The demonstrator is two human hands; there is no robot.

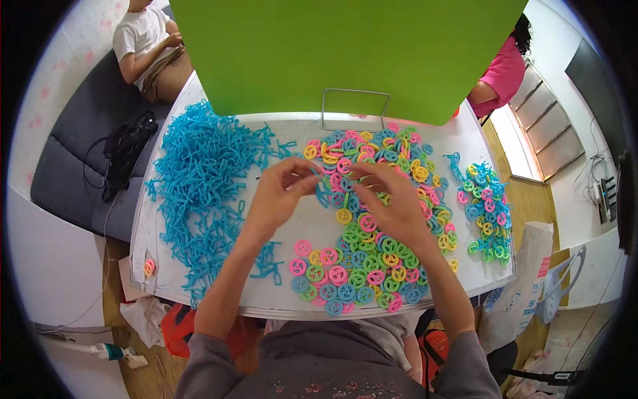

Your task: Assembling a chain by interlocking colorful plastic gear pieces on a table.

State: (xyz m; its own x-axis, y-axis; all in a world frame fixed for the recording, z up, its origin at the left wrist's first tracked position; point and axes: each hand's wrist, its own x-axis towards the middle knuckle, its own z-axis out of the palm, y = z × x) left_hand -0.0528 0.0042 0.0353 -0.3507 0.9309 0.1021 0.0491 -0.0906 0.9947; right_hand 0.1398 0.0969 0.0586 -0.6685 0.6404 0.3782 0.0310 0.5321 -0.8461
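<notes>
My left hand (280,193) is above the middle of the white table, thumb and fingertips pinched on a small blue forked plastic piece (321,192). Facing it, my right hand (393,205) is bent over the wheel pile with thumb and fingers curled toward each other. Whatever lies between those right fingertips is too small to make out against the wheels. Left of my hands spreads a large heap of blue forked plastic pieces (199,153). Beneath and around my right hand lie many small spoked plastic wheels (359,259) in pink, yellow, green and blue.
At the table's right side sits a smaller pile of blue pieces with wheels (488,213). A tall green board (345,53) and a wire stand (355,93) are at the back. One wheel (149,267) lies apart at the left corner. Two people sit beyond the table.
</notes>
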